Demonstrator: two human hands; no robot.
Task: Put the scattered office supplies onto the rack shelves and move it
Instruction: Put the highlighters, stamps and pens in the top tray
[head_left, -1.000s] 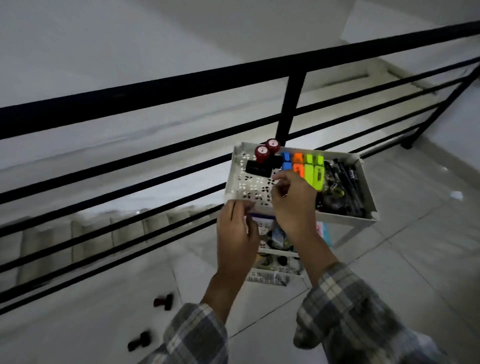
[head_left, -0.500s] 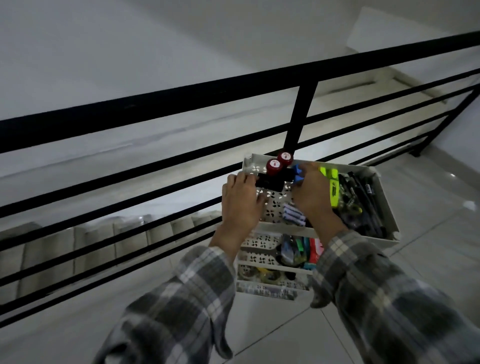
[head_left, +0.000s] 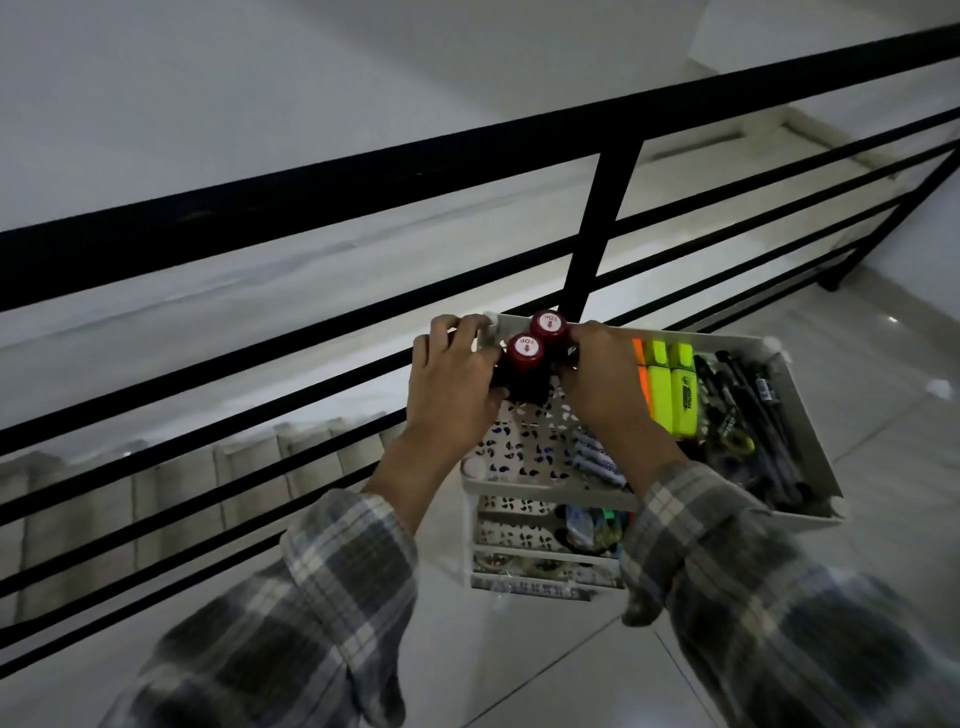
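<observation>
"Shifting to the far left corner, both of them?"

"Yes. A second ago the left hand (head_left: 452, 379) was down at the near rim of the rack (head_left: 545, 491), and the right hand (head_left: 602, 384) was mid-shelf by the highlighters (head_left: 681, 395). Now they flank the two red-capped stamps (head_left: 525, 349) on the top shelf, one hand on each side."

"Gripping them, or only touching?"

"The fingers of both are curled in against the dark bodies under the red caps, the left hand from the left and the right hand from the right, so the pair is squeezed between them. The left fingertips also reach over the rack's far corner. Whether the stamps are lifted off the shelf, I cannot tell."

"And the rest of that shelf?"

"Highlighters just right of the right hand, black pens (head_left: 753, 415) along the right wall, and blue-and-white markers (head_left: 597, 457) near the front."

"So what does the move mean for the job?"

"My reading is that the stamps are being tidied into their corner, a late sorting step. Two small dark things lay on the floor (head_left: 519, 649) to the left a second ago. That patch is out of view now, so I cannot say the gathering is finished. The rack stands by the black railing (head_left: 363, 192), and moving it looks like the step left."
</observation>
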